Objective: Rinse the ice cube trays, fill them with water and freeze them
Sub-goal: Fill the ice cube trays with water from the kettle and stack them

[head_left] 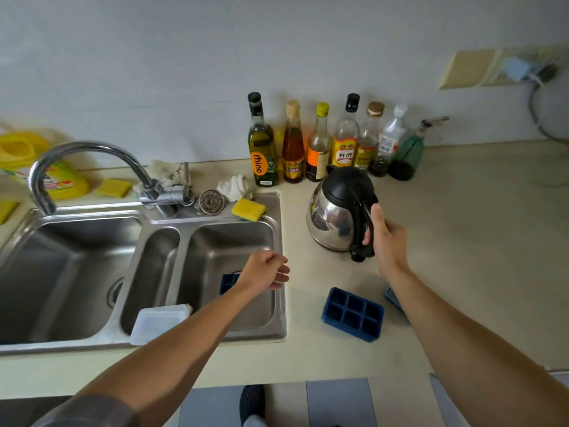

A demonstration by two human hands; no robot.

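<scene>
Beige counter [462,241] | right fingers [367,238] grip rounded steel kettle [332,217] | left fingers [281,277] loosely curled, empty

Your pale countertop [462,241] had a steel double sink [255,335] let into its left part. Right of the sink, near the front edge, a blue ice cube tray [352,314] sat w/ cells up. A row of bottles [318,149] lined the back wall, a kettle [335,217] just in front. A yellow sponge [113,188] & detergent bottle [66,183] lay behind the sink, far left.

blue tray [227,283] half behind left hand [266,271]
</scene>
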